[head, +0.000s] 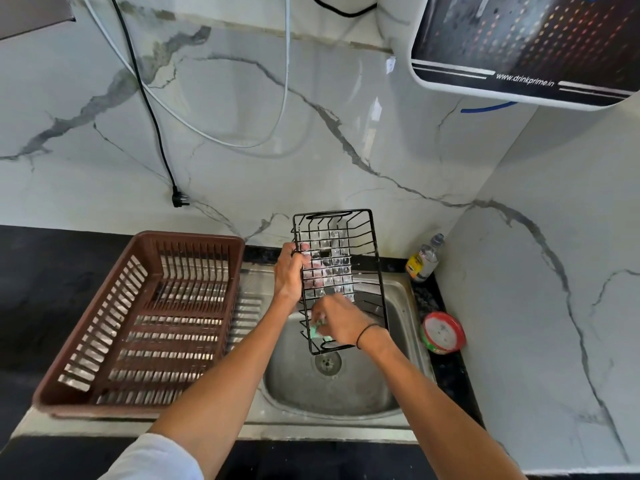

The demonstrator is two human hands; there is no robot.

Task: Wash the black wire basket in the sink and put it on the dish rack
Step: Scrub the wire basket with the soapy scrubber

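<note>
Left hand (289,271): grips the left side of the black wire basket (341,275) and holds it up over the sink (398,386).
Right hand (337,322): holds a green sponge (317,330) tight against the near end of the basket.
Basket: tilted, long way pointing from the person toward the wall.
Dish rack (138,323): brown, just left of the sink, nearer the left hand.
Next move, I think: rinse, then carry left.
</note>
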